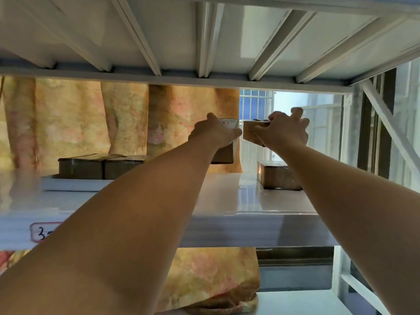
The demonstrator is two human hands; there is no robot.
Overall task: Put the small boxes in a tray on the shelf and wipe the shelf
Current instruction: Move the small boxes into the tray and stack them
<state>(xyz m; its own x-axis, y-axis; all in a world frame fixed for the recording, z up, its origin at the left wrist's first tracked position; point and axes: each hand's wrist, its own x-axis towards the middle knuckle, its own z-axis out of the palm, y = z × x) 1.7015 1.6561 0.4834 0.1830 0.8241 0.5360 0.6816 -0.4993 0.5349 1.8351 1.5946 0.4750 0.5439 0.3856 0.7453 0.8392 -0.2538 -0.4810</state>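
Observation:
My left hand (212, 131) grips a small brown box with a white label (226, 153), held above the back of the white shelf (218, 196). Close to its right, my right hand (285, 130) grips another small brown box (250, 130), also in the air. The two held boxes nearly touch. One more small box (280, 177) rests on the shelf at the right, below my right hand. At the left a white tray (75, 184) sits on the shelf with two dark boxes (100, 167) side by side in it.
The underside of the upper shelf (204, 42) with its ribs hangs close overhead. A floral curtain (79, 117) hangs behind the shelf. A metal upright and diagonal brace (381, 117) stand at the right. A label (43, 231) is stuck on the shelf's front edge.

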